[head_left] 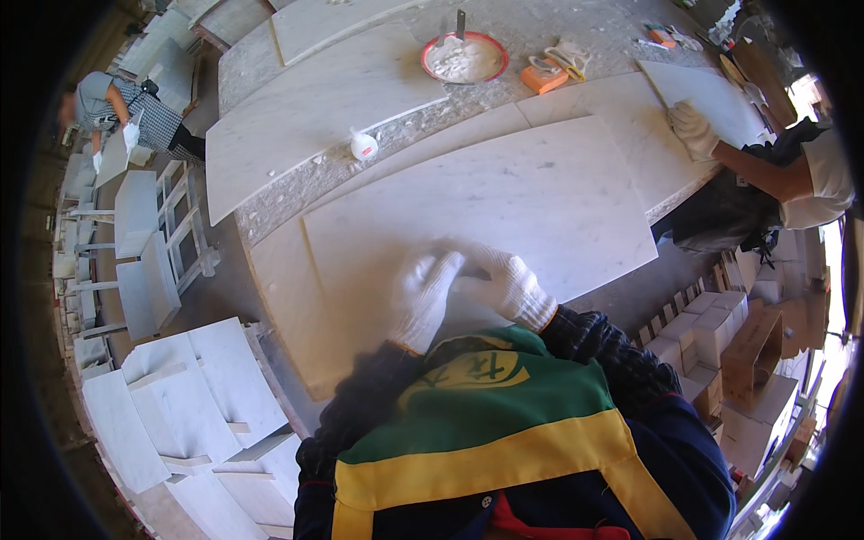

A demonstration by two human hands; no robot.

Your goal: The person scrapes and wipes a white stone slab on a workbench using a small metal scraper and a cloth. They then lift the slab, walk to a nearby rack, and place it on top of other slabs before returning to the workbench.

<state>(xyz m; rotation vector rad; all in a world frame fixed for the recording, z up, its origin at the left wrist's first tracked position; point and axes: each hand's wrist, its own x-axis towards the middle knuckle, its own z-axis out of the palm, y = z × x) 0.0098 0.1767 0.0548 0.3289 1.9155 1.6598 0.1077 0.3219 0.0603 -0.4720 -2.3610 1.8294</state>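
Both my hands wear white knitted gloves and come together over the near edge of a pale grey-veined marble slab (pixel 504 193). My left hand (pixel 421 295) has its fingers bent together, pointing toward the other hand. Facing it, my right hand (pixel 513 283) curls its fingers inward, and the fingertips of the two hands nearly meet. Anything between them is hidden, and the area around the left hand is hazy. The slab lies on other marble pieces on the worktable. A round white container (pixel 364 146) stands beyond it.
Farther back on the table are a red-rimmed basin (pixel 464 58) of white paste and an orange block (pixel 544 76). A co-worker's gloved hand (pixel 692 131) rests on a slab at right. Another person (pixel 135 112) stands far left. Stacked slabs (pixel 180 396) lie lower left; boxes (pixel 702 333) right.
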